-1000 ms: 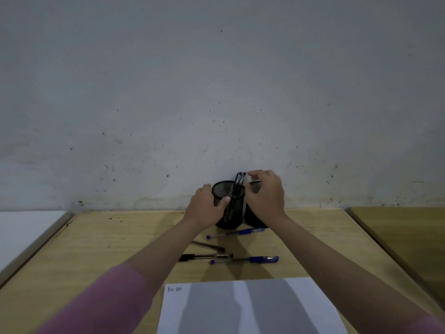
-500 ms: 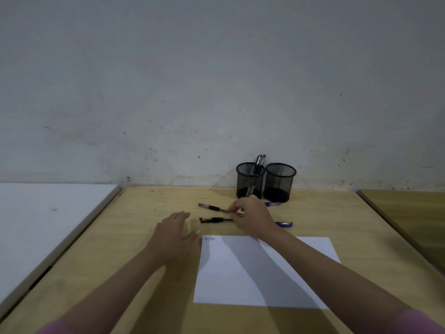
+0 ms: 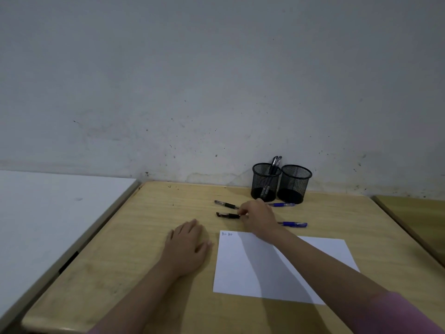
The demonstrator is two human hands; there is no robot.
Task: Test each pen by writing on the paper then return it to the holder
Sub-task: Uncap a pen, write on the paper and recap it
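A white sheet of paper lies on the wooden table, with small scribbles at its top left corner. Two black mesh holders stand at the wall: the left holder has two pens standing in it, the right holder looks empty. My right hand pinches the near black pen at its right end. A second black pen lies just behind it. Two blue pens lie to the right. My left hand rests flat on the table, left of the paper.
A white table adjoins on the left with a gap between. Another wooden table stands at the right. A grey wall runs right behind the holders.
Both hands left the holders and came down to the table. My right hand reached the near black pen and took it at its end; my left hand settled flat beside the paper.
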